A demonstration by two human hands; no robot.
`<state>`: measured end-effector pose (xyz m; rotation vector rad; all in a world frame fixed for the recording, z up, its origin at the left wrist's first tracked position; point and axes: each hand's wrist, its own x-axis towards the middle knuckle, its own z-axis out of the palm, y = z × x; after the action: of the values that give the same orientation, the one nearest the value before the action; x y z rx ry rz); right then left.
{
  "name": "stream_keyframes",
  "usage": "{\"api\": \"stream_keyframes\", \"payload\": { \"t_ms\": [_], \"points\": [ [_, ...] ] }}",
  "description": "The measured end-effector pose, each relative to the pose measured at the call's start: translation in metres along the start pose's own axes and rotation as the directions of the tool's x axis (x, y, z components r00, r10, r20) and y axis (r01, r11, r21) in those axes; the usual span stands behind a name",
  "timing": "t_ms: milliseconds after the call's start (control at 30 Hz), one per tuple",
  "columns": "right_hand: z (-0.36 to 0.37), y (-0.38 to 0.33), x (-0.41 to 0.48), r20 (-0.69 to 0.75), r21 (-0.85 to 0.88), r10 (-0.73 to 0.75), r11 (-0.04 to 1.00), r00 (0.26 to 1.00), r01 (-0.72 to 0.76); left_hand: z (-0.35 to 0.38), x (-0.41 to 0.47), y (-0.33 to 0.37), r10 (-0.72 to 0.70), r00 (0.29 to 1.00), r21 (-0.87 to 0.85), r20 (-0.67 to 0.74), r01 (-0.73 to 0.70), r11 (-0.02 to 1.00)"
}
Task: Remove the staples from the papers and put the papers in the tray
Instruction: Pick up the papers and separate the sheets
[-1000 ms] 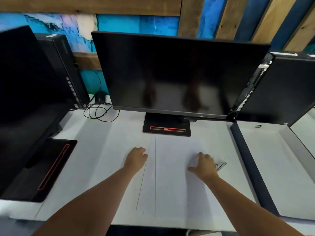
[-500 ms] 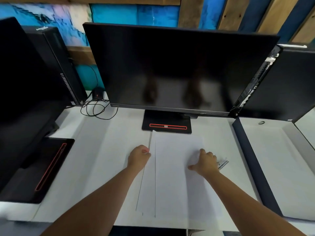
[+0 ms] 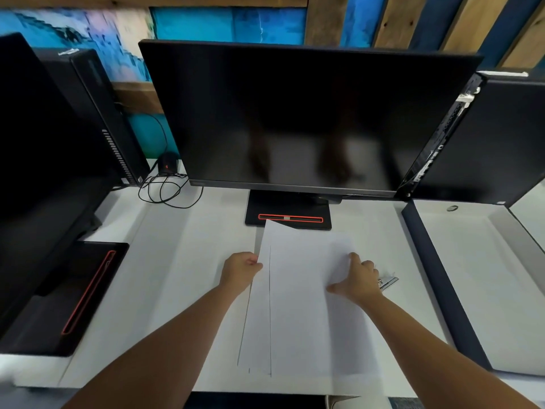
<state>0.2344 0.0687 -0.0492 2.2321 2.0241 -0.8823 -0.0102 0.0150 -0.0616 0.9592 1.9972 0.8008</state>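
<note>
White papers (image 3: 298,296) lie on the white desk in front of me, a top sheet shifted a little right of one beneath. My left hand (image 3: 239,271) pinches the papers' left edge, and the top left corner is lifted over the monitor base. My right hand (image 3: 358,280) grips the papers' right edge, fingers curled round it. A small metal staple remover (image 3: 388,281) lies on the desk just right of my right hand. The large white tray (image 3: 483,290) with a dark blue rim sits at the right.
A black monitor (image 3: 295,113) stands straight ahead on a base (image 3: 289,212) with a red slot. A second monitor and base (image 3: 73,296) fill the left side, beside a computer tower (image 3: 97,113) and loose cables (image 3: 165,190). Another dark case (image 3: 486,137) stands behind the tray.
Both hands have closed on the papers' side edges, and the far left corner has risen off the desk toward the monitor base.
</note>
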Motion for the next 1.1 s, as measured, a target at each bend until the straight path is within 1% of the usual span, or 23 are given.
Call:
{"api": "stream_keyframes", "payload": {
  "t_ms": [100,200,333,433,533,633,767,833,900,1000,1033,1100],
  "points": [
    [0.0,0.002,0.002,0.018,0.104,0.016,0.994,1.0,-0.017,-0.002,0.001,0.0,-0.035,0.999,-0.077,0.006,0.036,0.996],
    [0.001,0.005,0.002,0.013,0.209,0.03,0.977,0.999,-0.032,-0.004,-0.001,0.0,-0.039,0.998,-0.116,0.043,0.044,0.992],
    [0.002,0.01,0.004,-0.047,0.337,0.053,0.941,0.997,-0.034,-0.005,-0.007,0.001,-0.069,0.987,-0.258,0.148,0.106,0.96],
    [0.001,0.011,0.006,-0.039,0.358,0.04,0.933,0.998,-0.023,-0.007,-0.01,-0.002,-0.054,0.974,-0.327,0.218,0.125,0.937],
    [0.001,0.011,0.007,-0.02,0.356,0.021,0.934,1.0,-0.012,-0.007,-0.011,-0.002,-0.041,0.972,-0.314,0.231,0.114,0.942],
    [0.001,0.014,0.011,-0.015,0.38,0.039,0.924,0.999,-0.031,-0.006,-0.009,-0.003,-0.026,0.975,-0.284,0.219,0.09,0.955],
    [-0.004,0.018,0.016,-0.063,0.456,0.053,0.89,0.997,-0.018,-0.008,-0.009,-0.006,-0.028,0.972,-0.327,0.232,0.105,0.939],
    [-0.005,0.019,0.018,-0.06,0.526,0.047,0.851,0.997,-0.008,-0.01,-0.01,-0.007,-0.029,0.97,-0.354,0.242,0.116,0.928],
    [-0.005,0.021,0.021,-0.033,0.618,0.048,0.786,0.998,-0.018,-0.012,-0.011,-0.007,-0.025,0.968,-0.382,0.251,0.123,0.916],
    [-0.005,0.021,0.021,0.062,0.796,0.096,0.596,0.993,-0.107,-0.011,-0.012,-0.006,-0.021,0.966,-0.401,0.26,0.128,0.907],
    [-0.006,0.021,0.021,0.089,0.815,0.096,0.565,0.991,-0.128,-0.011,-0.013,-0.005,-0.02,0.967,-0.393,0.253,0.121,0.911],
    [-0.008,0.02,0.019,0.138,0.819,0.067,0.553,0.988,-0.152,-0.009,-0.012,-0.004,-0.012,0.974,-0.348,0.226,0.092,0.933]
  ]
}}
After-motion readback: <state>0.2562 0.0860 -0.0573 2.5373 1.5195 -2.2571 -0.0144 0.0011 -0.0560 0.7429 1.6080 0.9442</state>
